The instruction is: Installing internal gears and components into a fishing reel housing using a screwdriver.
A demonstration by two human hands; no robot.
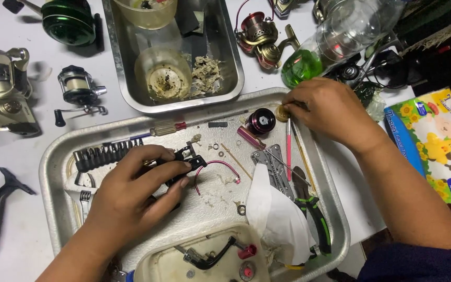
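Across the white table sit two metal trays: the big tray [53,172] under both hands and a deeper pan [233,78] behind it holding two cloudy plastic cups, one upright at the far end and one lying near the grimy scraps. Around them I count four fishing reels at the left and two reddish-gold ones at the back, beside a clear bottle with green liquid [309,57]. One white tissue [275,214] lies by green-handled pliers [314,209] and a grey folding tool. The left hand [131,193] is clamped around a black reel part [186,159] near the tray's middle; the right hand [327,112] pinches a small brass piece [282,112] at the tray's far rim, next to one dark red spool [260,121]
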